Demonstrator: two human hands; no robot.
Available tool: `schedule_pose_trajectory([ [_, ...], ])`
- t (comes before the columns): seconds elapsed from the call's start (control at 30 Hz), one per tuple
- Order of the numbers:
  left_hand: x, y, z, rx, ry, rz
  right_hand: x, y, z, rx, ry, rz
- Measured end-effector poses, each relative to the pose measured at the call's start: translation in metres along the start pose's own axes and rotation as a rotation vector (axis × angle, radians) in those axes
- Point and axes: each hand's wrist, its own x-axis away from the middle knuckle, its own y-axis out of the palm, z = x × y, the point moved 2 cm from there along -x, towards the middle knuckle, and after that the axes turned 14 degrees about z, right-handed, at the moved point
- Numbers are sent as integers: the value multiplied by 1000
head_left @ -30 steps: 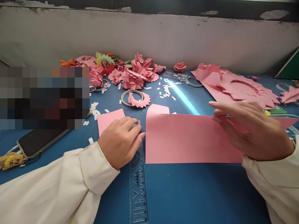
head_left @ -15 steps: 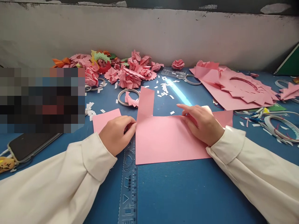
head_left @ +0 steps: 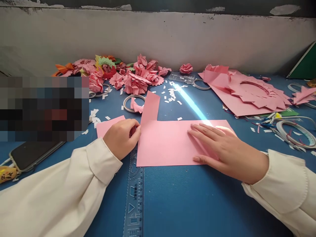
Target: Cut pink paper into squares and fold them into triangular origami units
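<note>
Presses the thumb and forefinger of the left grip (head_left: 122, 137) together at the left edge of the pink sheet (head_left: 168, 141), impossible to tell if pinching it, and rests the right grip (head_left: 219, 149), with thumb spread from fingers, on the right part of that sheet, lying on the worktop (head_left: 177, 204) and partly over the clear ruler (head_left: 134, 204).

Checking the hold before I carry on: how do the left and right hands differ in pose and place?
The left hand is curled, while the right hand is spread with fingers extended. The left hand is at the left edge of the pink sheet, its grip unclear; the right hand rests on the sheet's right part. Both emerge from cream sleeves.
</note>
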Motion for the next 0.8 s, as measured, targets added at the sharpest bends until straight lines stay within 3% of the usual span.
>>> schedule_pose_trajectory([
  [0.2,4,-15,-2,-104,84,41,-2,5,6,-26,22,-68],
  [0.5,27,-33,3,-134,303,-119,2,9,7,-68,30,-18],
  [0.63,21,-32,2,-98,285,-110,6,13,6,-64,27,32],
  [0.8,4,-40,5,12,116,-10,9,13,0,-45,37,38],
])
